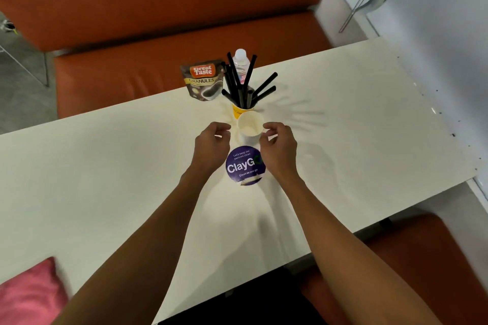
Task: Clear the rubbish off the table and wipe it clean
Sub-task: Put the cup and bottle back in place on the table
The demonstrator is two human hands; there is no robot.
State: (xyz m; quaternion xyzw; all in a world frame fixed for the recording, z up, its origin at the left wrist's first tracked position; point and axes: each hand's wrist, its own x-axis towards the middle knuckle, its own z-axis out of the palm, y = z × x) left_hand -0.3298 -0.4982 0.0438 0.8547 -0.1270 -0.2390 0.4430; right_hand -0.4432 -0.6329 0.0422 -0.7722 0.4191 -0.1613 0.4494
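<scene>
A small white paper cup [249, 126] stands upright at the middle of the white table [105, 166]. My left hand [211, 144] hovers just left of the cup with loosely curled fingers, holding nothing, a small gap from the cup wall. On the cup's other side, my right hand [278, 148] is curled the same way, and its fingertips reach the cup's right rim. Whether they pinch the rim is unclear. Right behind this cup stands a yellow cup [237, 111] full of several black straws [243, 82].
A coffee granules pouch [203, 82] and a small plastic bottle [241, 60] stand at the table's far edge. A round purple sticker [243, 166] lies between my wrists. An orange bench [158, 34] runs behind the table; a pink cushion [29, 293] sits near left.
</scene>
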